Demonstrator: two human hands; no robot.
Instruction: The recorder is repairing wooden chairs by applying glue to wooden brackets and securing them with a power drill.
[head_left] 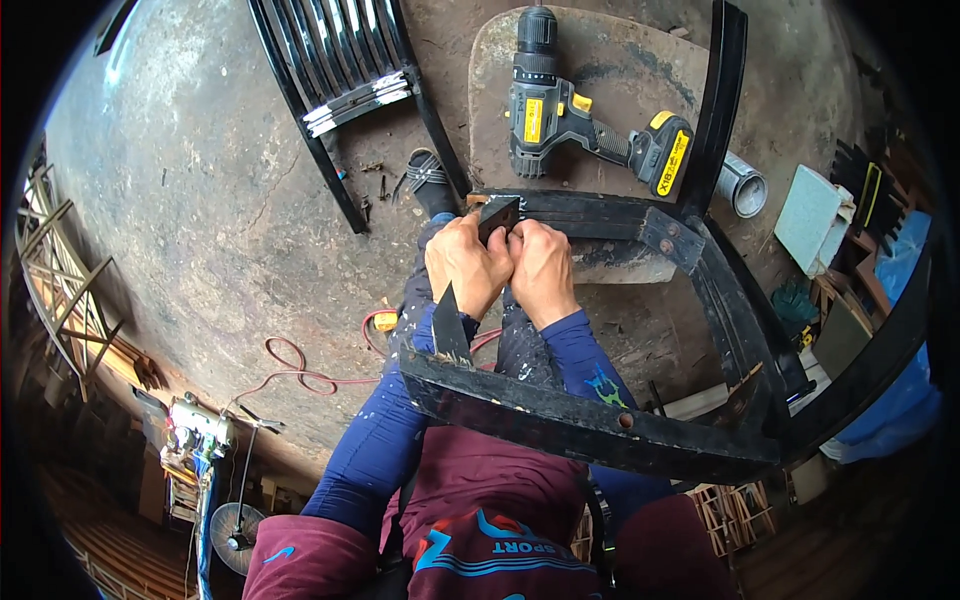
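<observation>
A black wooden chair frame (pixel 590 215) lies across my legs, its rails joined at angles. At the end of its far rail, both hands work close together on a small black wooden corner block (pixel 499 214). My left hand (pixel 467 262) wraps the rail end and block from the left, thumb toward the middle. Against the block's near right side my right hand (pixel 540 268) is closed, its fingertips partly hidden. The near rail (pixel 560 412) passes over my forearms, with a pointed black piece (pixel 449 325) sticking up at its left end. Another corner block (pixel 672 240) is fixed at the right joint.
A cordless drill (pixel 545 120) rests on a worn board (pixel 630 60) beyond the frame. A black slatted chair back (pixel 340 70) lies at the far left, several screws (pixel 370 185) near it. A can (pixel 742 188) is at right; a red cord (pixel 300 375) crosses the floor.
</observation>
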